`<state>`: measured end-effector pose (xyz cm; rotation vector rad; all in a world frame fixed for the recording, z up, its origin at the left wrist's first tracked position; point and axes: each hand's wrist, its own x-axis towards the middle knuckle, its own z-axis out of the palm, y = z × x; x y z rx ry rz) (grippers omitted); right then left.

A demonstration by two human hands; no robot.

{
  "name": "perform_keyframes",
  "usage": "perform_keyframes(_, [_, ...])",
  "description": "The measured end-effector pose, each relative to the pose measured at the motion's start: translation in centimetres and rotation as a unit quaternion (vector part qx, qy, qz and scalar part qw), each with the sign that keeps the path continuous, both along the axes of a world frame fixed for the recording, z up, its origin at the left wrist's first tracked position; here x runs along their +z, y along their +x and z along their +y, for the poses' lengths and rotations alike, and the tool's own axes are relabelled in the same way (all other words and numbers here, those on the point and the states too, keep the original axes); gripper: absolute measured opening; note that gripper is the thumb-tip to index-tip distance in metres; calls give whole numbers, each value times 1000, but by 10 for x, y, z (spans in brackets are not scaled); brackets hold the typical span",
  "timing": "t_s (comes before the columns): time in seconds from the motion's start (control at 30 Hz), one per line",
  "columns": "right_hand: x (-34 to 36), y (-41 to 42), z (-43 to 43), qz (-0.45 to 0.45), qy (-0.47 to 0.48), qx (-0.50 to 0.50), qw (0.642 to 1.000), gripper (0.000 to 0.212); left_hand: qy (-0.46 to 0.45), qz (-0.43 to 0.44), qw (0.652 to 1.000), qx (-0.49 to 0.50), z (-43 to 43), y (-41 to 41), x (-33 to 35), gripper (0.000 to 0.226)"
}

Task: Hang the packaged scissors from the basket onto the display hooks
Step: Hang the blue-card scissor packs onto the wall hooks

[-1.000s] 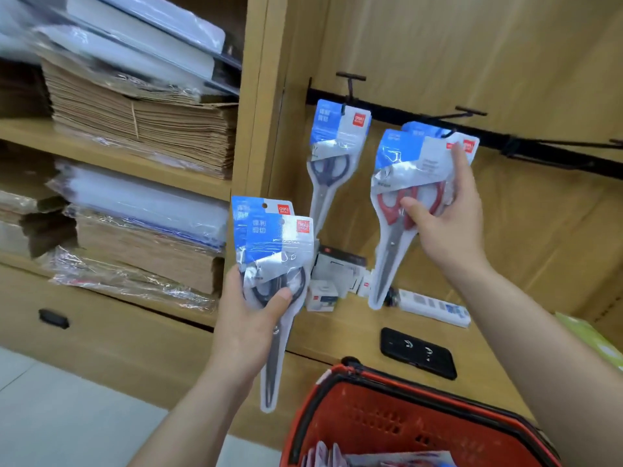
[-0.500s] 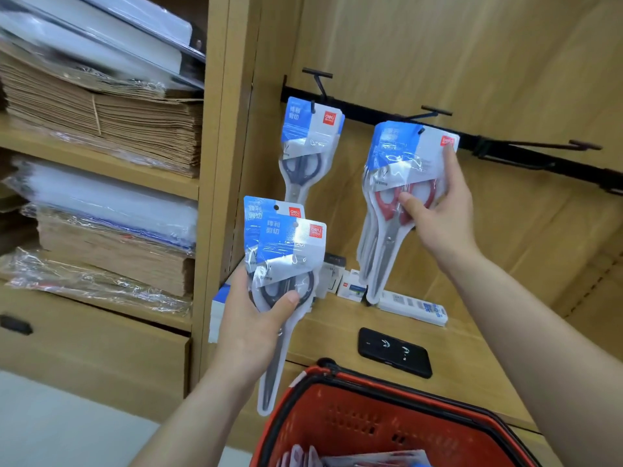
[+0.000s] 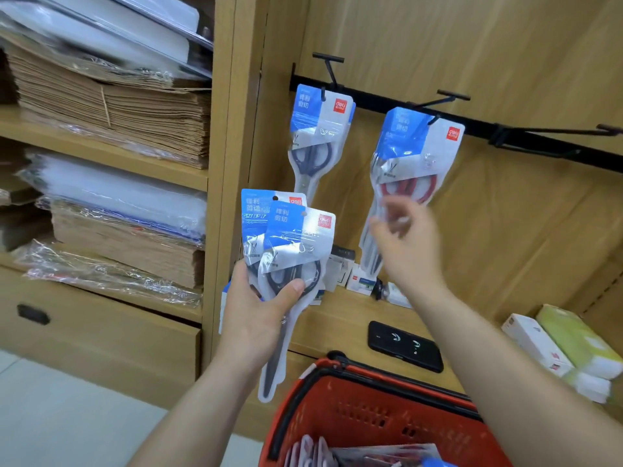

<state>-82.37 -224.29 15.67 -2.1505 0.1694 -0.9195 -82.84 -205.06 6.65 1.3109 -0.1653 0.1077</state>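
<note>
My left hand grips two packaged scissors with dark handles, held upright in front of the shelf edge. Packs of red-handled scissors hang on the middle display hook. My right hand is just below and in front of them, blurred, fingers loose and holding nothing. A pack of dark-handled scissors hangs on the left hook. The red basket sits at the bottom, with more packs inside.
A black rail carries a bare hook on the right. A black phone and small boxes lie on the wooden shelf. White and green boxes sit at right. Stacked paper bags fill the left shelves.
My right hand let go of the red-handled pack, which now hangs on the middle hook, and dropped away from it. My left hand kept its two packs.
</note>
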Motion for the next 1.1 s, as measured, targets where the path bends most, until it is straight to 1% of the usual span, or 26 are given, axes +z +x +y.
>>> perform_keyframes(0.03, [-9,-7,17,62,61,72,994,26,-3,0,1000,4,0,1,-1,45])
perform_keyframes(0.07, [-18,-10,31,117,115,130,978,24,-6,-1,1000,6,0,0,-1,46])
perform_keyframes(0.1, [-25,-11,42,145,142,164,965,23,-11,-3,1000,5,0,0,-2,46])
perform_keyframes(0.13, [-31,-10,50,141,147,174,963,21,-16,-6,1000,4,1,-1,-2,46])
perform_keyframes(0.3, [-21,3,69,50,197,162,966,5,-18,-12,999,27,8,2,-2,40])
perform_keyframes(0.37, [-9,11,67,13,210,152,966,7,-9,-9,999,46,14,5,-1,34])
perform_keyframes(0.43, [8,24,63,-29,206,139,968,14,-11,-5,998,62,19,8,-1,26])
perform_keyframes(0.53, [41,49,57,-58,191,115,973,16,-14,1,997,70,26,10,-1,22])
perform_keyframes(0.63, [70,77,54,-83,137,65,985,22,-6,-3,997,78,30,12,-2,22])
perform_keyframes(0.7, [81,93,52,-93,106,30,990,38,-5,-5,997,81,33,13,-2,23])
perform_keyframes(0.77, [86,105,51,-88,95,1,992,49,-5,-6,996,85,35,15,-2,25])
perform_keyframes(0.83, [88,113,52,-88,88,-15,992,51,-7,-4,996,88,37,18,-2,25])
perform_keyframes(0.97, [89,126,54,-114,91,-17,989,51,-10,-3,996,94,40,21,-2,23])
perform_keyframes(1.1, [88,132,53,-106,84,-36,990,47,-11,-1,996,93,42,23,-2,22])
